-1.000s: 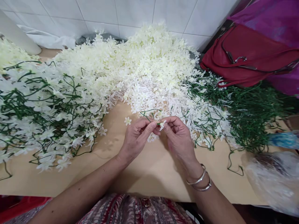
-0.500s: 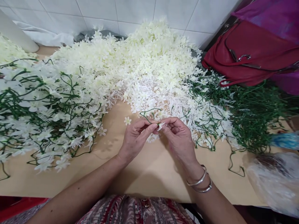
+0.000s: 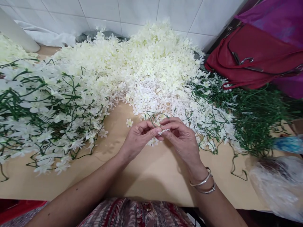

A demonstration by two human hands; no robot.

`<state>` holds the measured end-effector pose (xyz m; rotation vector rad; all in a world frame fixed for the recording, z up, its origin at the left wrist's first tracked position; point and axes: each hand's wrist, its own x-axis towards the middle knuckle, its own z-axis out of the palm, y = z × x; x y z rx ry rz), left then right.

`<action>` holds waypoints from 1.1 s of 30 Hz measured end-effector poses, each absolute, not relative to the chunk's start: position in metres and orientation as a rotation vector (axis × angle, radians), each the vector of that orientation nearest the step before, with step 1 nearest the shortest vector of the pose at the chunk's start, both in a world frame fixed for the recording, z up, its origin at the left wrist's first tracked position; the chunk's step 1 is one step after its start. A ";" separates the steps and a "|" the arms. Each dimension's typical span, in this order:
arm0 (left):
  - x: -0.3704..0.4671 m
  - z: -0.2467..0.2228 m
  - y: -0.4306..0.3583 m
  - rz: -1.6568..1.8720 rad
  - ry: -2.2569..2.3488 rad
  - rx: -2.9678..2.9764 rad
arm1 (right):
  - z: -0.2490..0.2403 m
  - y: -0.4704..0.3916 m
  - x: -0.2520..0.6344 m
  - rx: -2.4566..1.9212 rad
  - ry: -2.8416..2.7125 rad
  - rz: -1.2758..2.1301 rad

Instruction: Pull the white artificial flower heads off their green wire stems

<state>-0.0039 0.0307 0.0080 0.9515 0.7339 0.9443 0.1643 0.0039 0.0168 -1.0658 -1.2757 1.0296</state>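
My left hand (image 3: 142,137) pinches a thin green artificial stem (image 3: 152,117), whose bent end loops up above the fingertips. Thumb and fingers of my right hand (image 3: 180,135) are closed on a small white artificial flower (image 3: 163,132), right against the left fingertips. Fingers partly cover the spot where stem and flower meet. Just beyond the hands lies a heap of loose white and cream flowers (image 3: 151,67). One single flower (image 3: 129,123) rests on the table left of my left hand.
At the left is a pile of white flowers on green stems (image 3: 47,113). Bare green stems (image 3: 258,116) lie heaped at the right, below a red handbag (image 3: 260,56). A clear plastic bag (image 3: 279,186) sits at the table's (image 3: 146,176) right edge. White tiles (image 3: 139,11) stand behind.
My right-hand fingers have shifted slightly left and closed further over the flower, covering more of it. The stem's loop has tilted a little to the right.
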 end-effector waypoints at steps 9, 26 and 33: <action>-0.015 0.025 0.029 1.497 1.015 2.217 | 0.019 0.005 0.174 -1.005 -1.277 1.011; -0.021 0.036 0.029 1.028 0.737 1.959 | 0.017 0.005 0.170 -0.783 -0.946 1.503; -0.026 0.025 0.034 0.818 0.738 1.790 | 0.008 0.009 0.177 -0.859 -0.982 1.600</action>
